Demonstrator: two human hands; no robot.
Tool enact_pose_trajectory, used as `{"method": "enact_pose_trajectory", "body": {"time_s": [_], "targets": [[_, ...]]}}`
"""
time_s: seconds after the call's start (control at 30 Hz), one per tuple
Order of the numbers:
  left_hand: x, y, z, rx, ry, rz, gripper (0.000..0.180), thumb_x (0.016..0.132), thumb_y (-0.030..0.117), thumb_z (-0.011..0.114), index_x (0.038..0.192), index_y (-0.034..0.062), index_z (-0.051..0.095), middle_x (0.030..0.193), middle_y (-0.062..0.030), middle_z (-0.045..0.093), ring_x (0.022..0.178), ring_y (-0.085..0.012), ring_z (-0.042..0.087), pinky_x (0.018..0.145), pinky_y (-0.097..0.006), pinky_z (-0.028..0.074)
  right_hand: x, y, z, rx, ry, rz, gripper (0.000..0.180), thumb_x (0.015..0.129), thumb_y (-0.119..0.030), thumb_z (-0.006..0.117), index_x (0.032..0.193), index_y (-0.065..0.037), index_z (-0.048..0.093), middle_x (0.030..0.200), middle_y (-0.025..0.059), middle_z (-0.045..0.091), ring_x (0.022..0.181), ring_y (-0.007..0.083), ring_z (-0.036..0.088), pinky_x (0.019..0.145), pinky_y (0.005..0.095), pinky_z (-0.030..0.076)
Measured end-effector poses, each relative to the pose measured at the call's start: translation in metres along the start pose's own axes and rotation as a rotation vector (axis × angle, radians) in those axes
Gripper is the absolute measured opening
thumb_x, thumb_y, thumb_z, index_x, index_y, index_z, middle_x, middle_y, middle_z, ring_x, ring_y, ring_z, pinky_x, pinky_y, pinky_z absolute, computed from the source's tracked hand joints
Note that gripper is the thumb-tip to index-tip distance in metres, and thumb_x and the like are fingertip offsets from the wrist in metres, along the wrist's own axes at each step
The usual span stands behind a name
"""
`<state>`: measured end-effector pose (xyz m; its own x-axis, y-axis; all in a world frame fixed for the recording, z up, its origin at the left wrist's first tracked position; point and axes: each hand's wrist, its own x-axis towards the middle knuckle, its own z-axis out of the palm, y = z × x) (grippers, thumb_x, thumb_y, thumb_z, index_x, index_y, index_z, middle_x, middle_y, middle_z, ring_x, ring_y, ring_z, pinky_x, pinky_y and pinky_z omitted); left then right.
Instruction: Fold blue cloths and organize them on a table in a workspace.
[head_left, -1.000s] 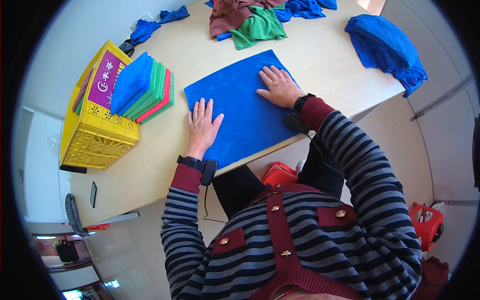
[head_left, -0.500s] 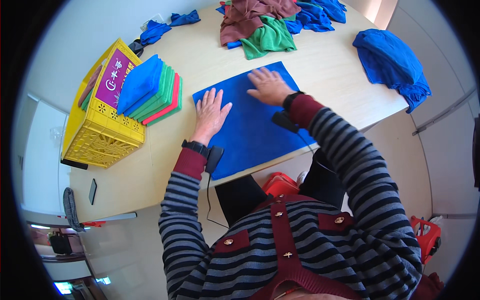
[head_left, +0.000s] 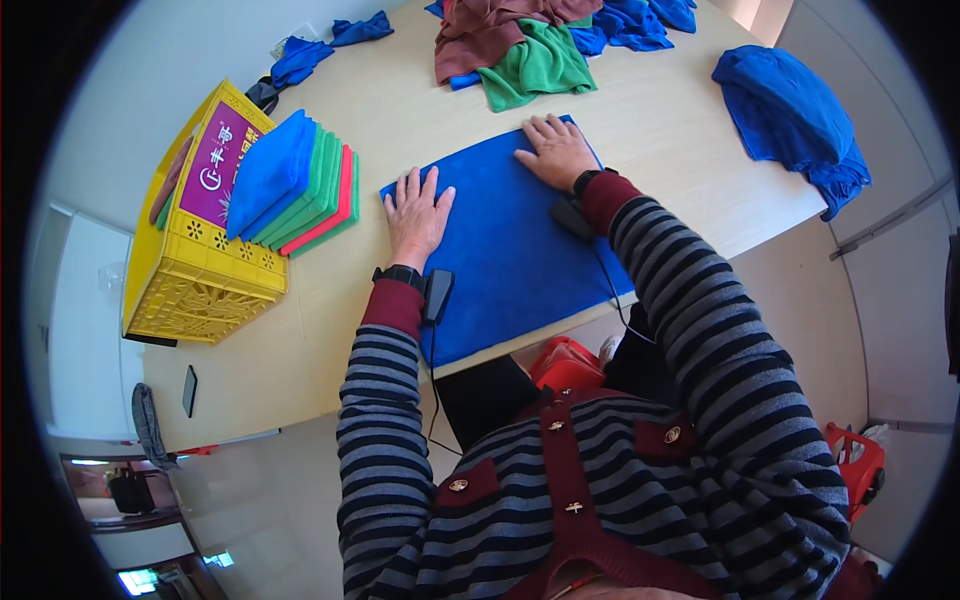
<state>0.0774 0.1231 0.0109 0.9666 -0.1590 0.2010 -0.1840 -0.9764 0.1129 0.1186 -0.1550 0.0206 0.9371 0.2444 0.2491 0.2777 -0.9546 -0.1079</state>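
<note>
A blue cloth [head_left: 500, 250] lies spread flat on the table, its near edge along the table's front edge. My left hand [head_left: 415, 220] rests palm down on its far left corner, fingers stretched out. At the far right corner my right hand [head_left: 560, 150] also presses flat, fingers slightly spread. Neither hand grips anything. To the left of the blue cloth, a stack of folded cloths [head_left: 320, 195] in blue, green and red leans against a yellow crate.
The yellow plastic crate [head_left: 205, 285] stands at the left, a dark phone [head_left: 190, 390] near it. At the back lies a heap of loose brown, green and blue cloths [head_left: 535, 65]. A blue cloth pile [head_left: 785, 110] hangs over the table's right edge.
My right hand has slid right and away from me to the blue cloth's far corner. My left hand has shifted very little and stays flat on the cloth.
</note>
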Motion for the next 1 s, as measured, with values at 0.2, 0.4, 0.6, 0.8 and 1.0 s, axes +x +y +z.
{"method": "enact_pose_trajectory", "body": {"time_s": [0.2, 0.4, 0.6, 0.8, 1.0], "targets": [[-0.003, -0.008, 0.004, -0.015, 0.008, -0.048, 0.068, 0.104, 0.059, 0.036, 0.158, 0.0186, 0.036, 0.165, -0.0156, 0.029, 0.153, -0.0354, 0.022, 0.124, -0.055, 0.013, -0.017, 0.033, -0.007, -0.033, -0.015, 0.107, 0.065, 0.105, -0.052, 0.038, 0.156, -0.012, 0.039, 0.162, 0.0086, 0.037, 0.151, 0.0308, 0.029, 0.122, 0.0481, 0.024], [-0.016, -0.023, 0.003, -0.047, 0.033, -0.09, 0.069, 0.104, 0.06, 0.034, 0.159, 0.0189, 0.034, 0.166, -0.0151, 0.027, 0.154, -0.0341, 0.022, 0.124, -0.053, 0.014, -0.043, 0.05, -0.022, -0.048, -0.019, 0.174, 0.062, 0.106, -0.049, 0.036, 0.155, -0.011, 0.038, 0.163, 0.0082, 0.035, 0.151, 0.0308, 0.029, 0.122, 0.049, 0.025], [-0.061, -0.037, -0.015, 0.026, 0.033, -0.107, 0.069, 0.104, 0.057, 0.038, 0.16, 0.0174, 0.032, 0.166, -0.017, 0.027, 0.154, -0.0366, 0.021, 0.123, -0.056, 0.014, -0.077, 0.072, -0.048, 0.03, -0.102, 0.219, 0.062, 0.103, -0.045, 0.046, 0.153, -0.009, 0.04, 0.158, 0.0137, 0.04, 0.148, 0.0338, 0.034, 0.119, 0.053, 0.028], [-0.126, 0.014, -0.045, 0.026, 0.023, -0.017, 0.066, 0.104, 0.052, 0.043, 0.159, 0.0158, 0.034, 0.165, -0.0173, 0.028, 0.153, -0.0385, 0.022, 0.123, -0.058, 0.014, -0.118, -0.011, -0.055, 0.048, 0.031, 0.022, 0.065, 0.102, -0.044, 0.051, 0.154, -0.007, 0.039, 0.159, 0.0164, 0.038, 0.149, 0.0383, 0.032, 0.12, 0.0552, 0.026], [-0.157, 0.05, -0.034, -0.05, 0.024, 0.151, 0.066, 0.103, 0.051, 0.047, 0.156, 0.0128, 0.04, 0.163, -0.0191, 0.032, 0.151, -0.0395, 0.026, 0.122, -0.059, 0.015, -0.158, -0.08, -0.044, 0.122, -0.016, -0.129, 0.065, 0.103, -0.047, 0.048, 0.153, -0.007, 0.041, 0.159, 0.0157, 0.039, 0.15, 0.038, 0.03, 0.121, 0.0569, 0.023]]}}
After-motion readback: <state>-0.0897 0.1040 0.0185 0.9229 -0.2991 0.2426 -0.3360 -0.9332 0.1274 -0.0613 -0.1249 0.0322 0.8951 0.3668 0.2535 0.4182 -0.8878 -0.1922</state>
